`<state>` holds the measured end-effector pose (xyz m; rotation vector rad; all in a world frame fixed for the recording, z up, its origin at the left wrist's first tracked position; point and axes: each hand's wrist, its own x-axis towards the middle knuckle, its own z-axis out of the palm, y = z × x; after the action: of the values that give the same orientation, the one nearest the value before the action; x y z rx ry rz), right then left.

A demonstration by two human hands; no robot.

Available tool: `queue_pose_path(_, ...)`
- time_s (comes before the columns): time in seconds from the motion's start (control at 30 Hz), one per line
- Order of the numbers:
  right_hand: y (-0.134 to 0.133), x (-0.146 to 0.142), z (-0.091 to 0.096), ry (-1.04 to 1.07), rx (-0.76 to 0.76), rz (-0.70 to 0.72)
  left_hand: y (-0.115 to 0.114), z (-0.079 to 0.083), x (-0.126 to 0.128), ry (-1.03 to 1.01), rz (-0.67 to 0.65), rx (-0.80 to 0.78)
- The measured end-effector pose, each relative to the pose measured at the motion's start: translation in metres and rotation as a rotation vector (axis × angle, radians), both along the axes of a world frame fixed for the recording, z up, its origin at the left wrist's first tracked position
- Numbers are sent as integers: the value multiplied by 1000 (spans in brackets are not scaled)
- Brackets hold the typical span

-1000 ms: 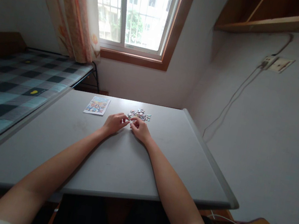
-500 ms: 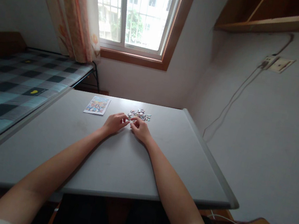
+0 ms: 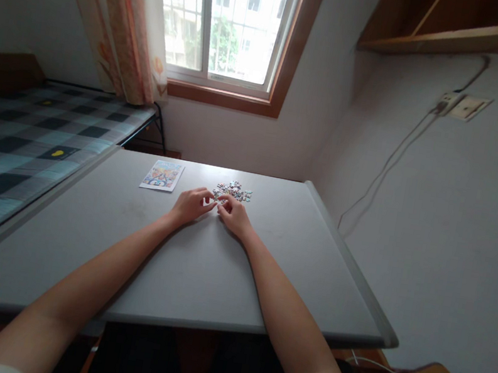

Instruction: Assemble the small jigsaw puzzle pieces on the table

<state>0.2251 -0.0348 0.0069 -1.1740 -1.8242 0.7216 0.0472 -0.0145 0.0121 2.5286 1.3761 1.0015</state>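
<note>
On the pale table (image 3: 195,279), puzzle pieces (image 3: 235,189) lie heaped at the tips of my left hand (image 3: 191,203) and right hand (image 3: 233,214), fingers (image 3: 203,192) curled inward, though whether they pinch any I cannot tell, and a light touch seems best to avoid scattering them.

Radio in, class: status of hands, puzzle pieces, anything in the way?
Left hand, right hand: close together at puzzle pieces, grip unclear. Pieces piled on table. Hands hide part of pile. Picture sheet lies left.
</note>
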Motion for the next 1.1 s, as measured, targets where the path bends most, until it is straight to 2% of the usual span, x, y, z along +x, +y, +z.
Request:
queue_pose_path(0.47, 1, 0, -3, -5, -2, -6, -2, 3, 2, 12, 123, 16)
queue_pose_path(0.63, 0, 0, -1, -12, -12, 3, -1, 3, 2, 15, 80, -4)
queue_pose_path(1.1, 0, 0, -2, -26, -6, 1, -1, 3, 1, 24, 63, -9)
